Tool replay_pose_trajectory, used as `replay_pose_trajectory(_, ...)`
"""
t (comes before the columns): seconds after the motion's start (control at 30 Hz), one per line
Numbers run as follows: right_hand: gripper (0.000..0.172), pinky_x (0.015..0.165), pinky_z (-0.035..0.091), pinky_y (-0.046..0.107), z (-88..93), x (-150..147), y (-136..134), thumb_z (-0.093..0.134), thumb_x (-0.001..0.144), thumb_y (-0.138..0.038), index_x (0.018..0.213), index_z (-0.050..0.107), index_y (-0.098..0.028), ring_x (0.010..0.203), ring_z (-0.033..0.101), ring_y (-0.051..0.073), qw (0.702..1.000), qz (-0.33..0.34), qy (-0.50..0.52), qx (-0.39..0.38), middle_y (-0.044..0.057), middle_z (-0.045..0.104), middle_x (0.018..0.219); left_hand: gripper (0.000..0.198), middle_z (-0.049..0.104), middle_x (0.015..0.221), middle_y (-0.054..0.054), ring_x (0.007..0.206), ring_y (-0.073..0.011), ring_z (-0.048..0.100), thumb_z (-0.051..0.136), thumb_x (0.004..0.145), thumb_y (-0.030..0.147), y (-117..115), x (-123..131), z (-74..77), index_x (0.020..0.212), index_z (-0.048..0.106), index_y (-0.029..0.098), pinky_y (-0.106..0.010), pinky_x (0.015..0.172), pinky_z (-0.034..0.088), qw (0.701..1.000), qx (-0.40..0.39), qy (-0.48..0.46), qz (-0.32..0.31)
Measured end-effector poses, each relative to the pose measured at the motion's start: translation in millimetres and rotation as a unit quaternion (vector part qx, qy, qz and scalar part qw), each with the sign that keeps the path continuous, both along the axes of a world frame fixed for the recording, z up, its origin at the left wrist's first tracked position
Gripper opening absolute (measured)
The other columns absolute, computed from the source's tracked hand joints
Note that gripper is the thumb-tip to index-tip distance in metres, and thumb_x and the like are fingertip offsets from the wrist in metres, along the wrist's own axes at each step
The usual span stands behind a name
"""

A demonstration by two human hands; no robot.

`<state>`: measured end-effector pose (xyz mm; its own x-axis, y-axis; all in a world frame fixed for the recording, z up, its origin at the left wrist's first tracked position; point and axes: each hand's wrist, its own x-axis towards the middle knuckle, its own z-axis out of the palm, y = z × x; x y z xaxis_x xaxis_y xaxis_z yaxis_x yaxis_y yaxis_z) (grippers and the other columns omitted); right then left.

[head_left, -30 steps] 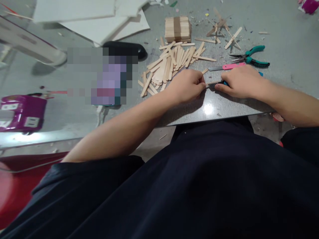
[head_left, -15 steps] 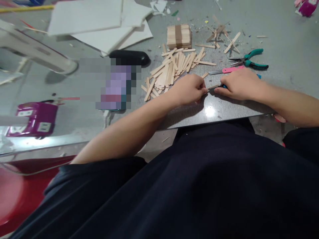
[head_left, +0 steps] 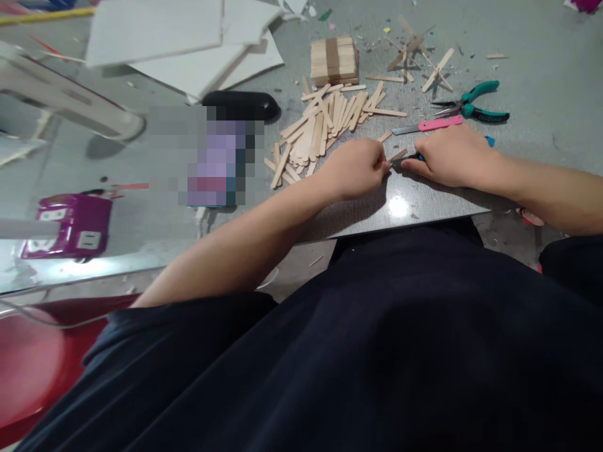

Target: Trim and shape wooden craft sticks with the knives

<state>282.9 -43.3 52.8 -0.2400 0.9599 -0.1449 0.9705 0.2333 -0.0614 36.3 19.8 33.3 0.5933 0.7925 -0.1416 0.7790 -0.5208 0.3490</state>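
My left hand [head_left: 360,166] is closed in a pinch on a wooden craft stick [head_left: 398,155], near the table's front edge. Most of the stick is hidden by my fingertips; a short length shows, slanting up to the right. My right hand [head_left: 447,157] is wrapped around blue-handled pliers [head_left: 398,162], their dark jaws pointing left and meeting the stick beside my left fingertips. Just beyond my right hand lies a pink-handled craft knife [head_left: 438,124] with its blade to the left. A loose pile of craft sticks [head_left: 325,125] spreads beyond my left hand.
Teal-handled long-nose pliers [head_left: 485,107] lie behind the knife. A banded stack of sticks [head_left: 346,59] and crossed stick pieces [head_left: 438,70] sit farther back. To the left are a black case [head_left: 240,107], a blurred-out phone [head_left: 217,163], white boards [head_left: 160,31] and a purple socket block [head_left: 75,220].
The visible part of the stick now tilts up away from the plier jaws, where before it lay closer along them. Both hands stay nearly in place; the view has shifted slightly.
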Motion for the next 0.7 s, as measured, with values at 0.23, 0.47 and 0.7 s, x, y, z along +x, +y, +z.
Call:
replay_pose_trajectory(0.23,0.084,0.112,0.059,0.052,5.9,-5.6,-3.1,0.054,0.127,-0.09,0.127,0.091,-0.015,0.131,0.082,0.046,1.0,-0.01,0.013,-0.014,0.024,0.095,0.127,0.021,0.069,0.082,-0.006,0.097,-0.0328,0.07,0.076,0.101,0.04,3.3,-3.3,-4.5,0.086,0.065,0.03,-0.046,0.099,0.056,0.999,-0.016,-0.031,0.004)
replay_pose_trajectory(0.47,0.078,0.109,0.061,0.056,12.9,-14.6,-6.1,0.054,0.128,-0.082,0.135,0.098,-0.017,0.131,0.085,0.048,0.999,-0.028,-0.027,-0.021,0.025,0.095,0.139,0.025,0.079,0.1,-0.012,0.106,-0.0345,0.073,0.074,0.101,0.037,-1.3,-2.4,5.4,0.089,0.054,0.03,-0.046,0.1,0.055,0.999,-0.03,-0.014,0.009)
replay_pose_trajectory(0.7,0.091,0.11,0.061,0.058,14.1,-16.5,-6.6,0.049,0.128,-0.088,0.143,0.097,-0.012,0.139,0.086,0.053,0.999,-0.031,-0.029,-0.024,0.031,0.093,0.146,0.016,0.071,0.087,-0.008,0.099,-0.0337,0.072,0.075,0.1,0.041,2.0,-2.5,-6.1,0.093,0.067,0.029,-0.046,0.096,0.055,1.0,0.01,-0.02,0.016)
